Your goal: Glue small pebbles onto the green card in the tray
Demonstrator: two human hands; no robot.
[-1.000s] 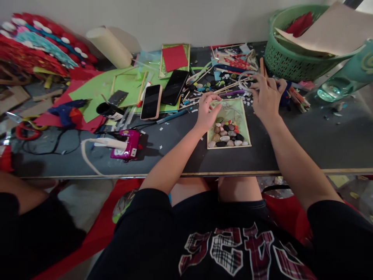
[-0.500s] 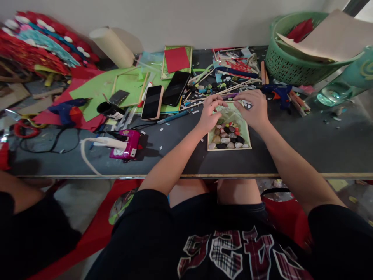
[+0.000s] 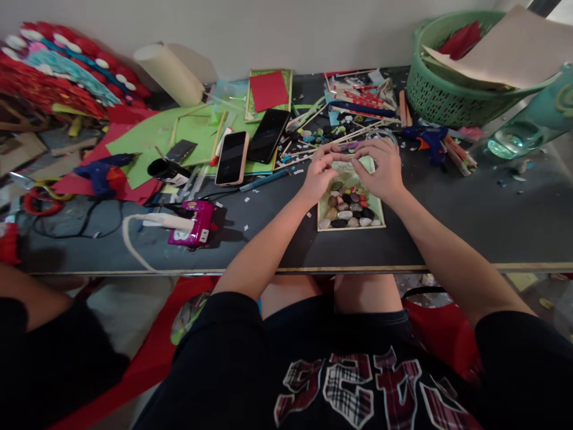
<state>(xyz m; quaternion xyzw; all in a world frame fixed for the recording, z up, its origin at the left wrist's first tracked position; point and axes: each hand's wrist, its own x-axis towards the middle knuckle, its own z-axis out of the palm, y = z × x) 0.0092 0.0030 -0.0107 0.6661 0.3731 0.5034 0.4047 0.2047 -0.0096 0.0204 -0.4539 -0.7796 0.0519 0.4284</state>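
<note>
A shallow green tray (image 3: 382,216) with pale edges lies on the dark table in front of me. Several smooth pebbles (image 3: 345,215) in black, brown, white and grey fill its near part, with small red and yellow bits behind them. Over the tray's far end, my left hand (image 3: 321,171) is bent with its fingertips drawn together. My right hand (image 3: 381,169) meets it from the other side, thumb and fingers curled close to the left fingertips. Whatever lies between the fingertips is too small or hidden to name.
Behind my hands lie thin sticks (image 3: 349,138) and scraps. Two phones (image 3: 231,156), a purple power adapter (image 3: 197,222) and a blue glue gun (image 3: 101,173) are left. A green basket (image 3: 452,98), another glue gun (image 3: 427,138) and a bottle (image 3: 514,137) stand right. Someone's arm (image 3: 33,292) shows at left.
My right hand has shifted slightly left, its thumb and fingertips nearer to my left fingertips. The tray and pebbles stay in place.
</note>
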